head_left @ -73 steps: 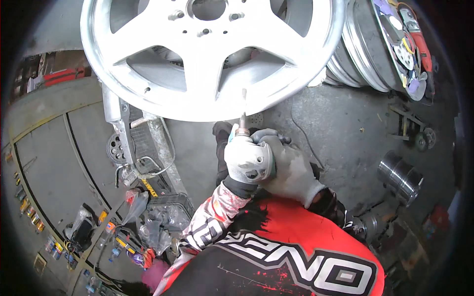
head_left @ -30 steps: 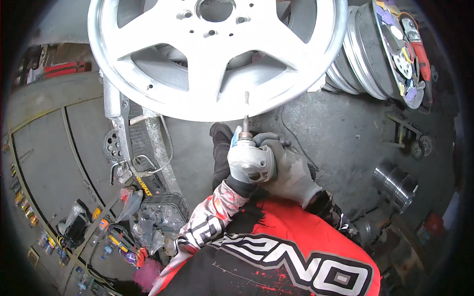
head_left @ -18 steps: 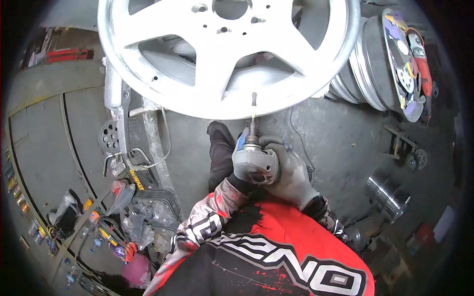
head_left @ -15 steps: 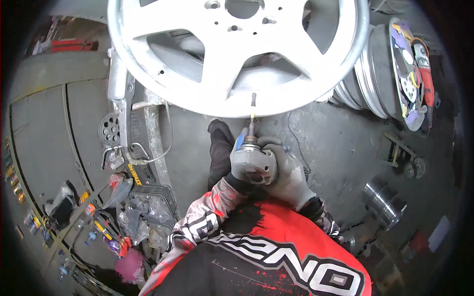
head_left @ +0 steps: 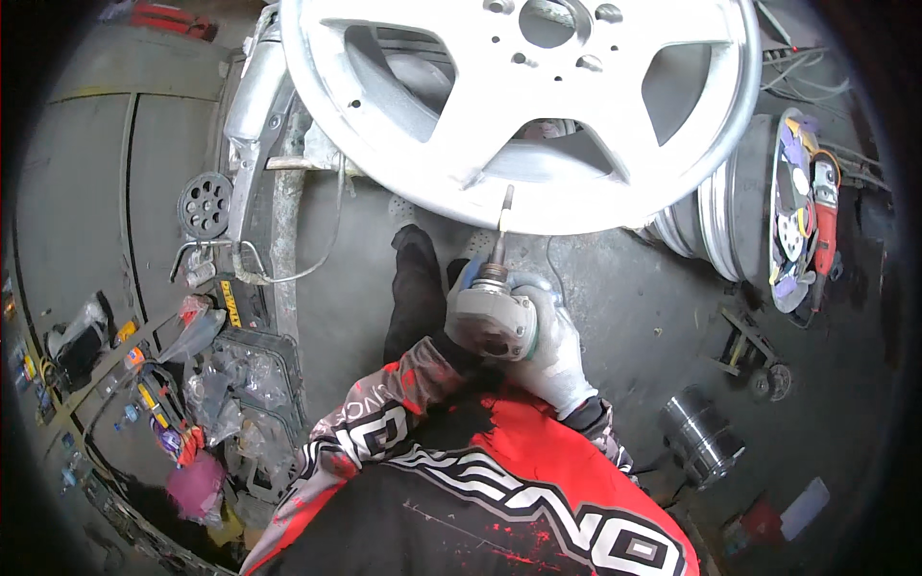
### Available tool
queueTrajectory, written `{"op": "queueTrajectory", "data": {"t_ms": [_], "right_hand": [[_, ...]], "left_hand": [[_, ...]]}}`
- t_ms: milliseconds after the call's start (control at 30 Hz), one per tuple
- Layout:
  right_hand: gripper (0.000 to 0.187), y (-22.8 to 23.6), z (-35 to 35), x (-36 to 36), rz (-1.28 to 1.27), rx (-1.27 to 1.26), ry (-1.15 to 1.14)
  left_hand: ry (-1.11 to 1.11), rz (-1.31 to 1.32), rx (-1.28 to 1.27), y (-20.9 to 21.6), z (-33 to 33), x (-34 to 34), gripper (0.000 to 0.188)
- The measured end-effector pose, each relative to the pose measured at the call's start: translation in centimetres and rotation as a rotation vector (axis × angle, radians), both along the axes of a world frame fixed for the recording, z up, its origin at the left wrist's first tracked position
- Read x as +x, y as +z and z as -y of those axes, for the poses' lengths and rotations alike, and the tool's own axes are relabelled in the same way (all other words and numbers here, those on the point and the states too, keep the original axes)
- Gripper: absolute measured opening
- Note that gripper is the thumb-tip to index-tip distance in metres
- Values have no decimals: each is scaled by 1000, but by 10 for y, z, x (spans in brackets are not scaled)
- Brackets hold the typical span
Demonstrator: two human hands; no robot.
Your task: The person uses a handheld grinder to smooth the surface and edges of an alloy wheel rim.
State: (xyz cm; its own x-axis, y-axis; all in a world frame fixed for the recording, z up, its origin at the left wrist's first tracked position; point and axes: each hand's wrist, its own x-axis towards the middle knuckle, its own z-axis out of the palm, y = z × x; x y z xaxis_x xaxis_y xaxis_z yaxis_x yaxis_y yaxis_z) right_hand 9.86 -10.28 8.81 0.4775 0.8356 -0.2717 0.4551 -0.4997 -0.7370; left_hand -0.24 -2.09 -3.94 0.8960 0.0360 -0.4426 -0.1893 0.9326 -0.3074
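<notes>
In my two gloved hands is a power grinder [head_left: 496, 324] with a rounded grey body and a long thin shaft pointing away from me. My left hand [head_left: 462, 312] is wrapped round its left side. Closed against the right side is my right hand [head_left: 555, 350], in a pale, dusty glove; the grinder's body hides some of the fingers. The slim dark tip [head_left: 507, 198] overlaps the near rim of a large silver alloy wheel [head_left: 437, 178]. Whether it touches the metal I cannot tell. The wheel's broad spokes and centre hole face up.
Another rim [head_left: 722, 197] stands at the right, bearing sanding discs and a red angle grinder [head_left: 824, 216]. Beyond my right elbow is a shiny metal cylinder [head_left: 703, 437]. At left are a metal frame [head_left: 252, 163], a loose cable and an open case [head_left: 245, 379] of plastic bags.
The whole view has shifted and turned a little, so the wheel appears further right and lower. Both hands keep hold of the grinder, its tip still over the near rim.
</notes>
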Motion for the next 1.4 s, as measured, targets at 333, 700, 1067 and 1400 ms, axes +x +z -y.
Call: {"op": "queueTrajectory", "data": {"t_ms": [333,700,1067,1400], "right_hand": [[57,5,-4,3,13,21,34],[58,10,-4,1,3,15,13],[65,12,-10,4,5,13,87],[62,12,-2,6,-45,-9,-93]], "left_hand": [[-79,-111,158,17,-10,4,97],[-144,-237,261,-3,15,14,90],[-46,38,-50,8,4,8,84],[-55,13,-100,34,-5,24,91]]}}
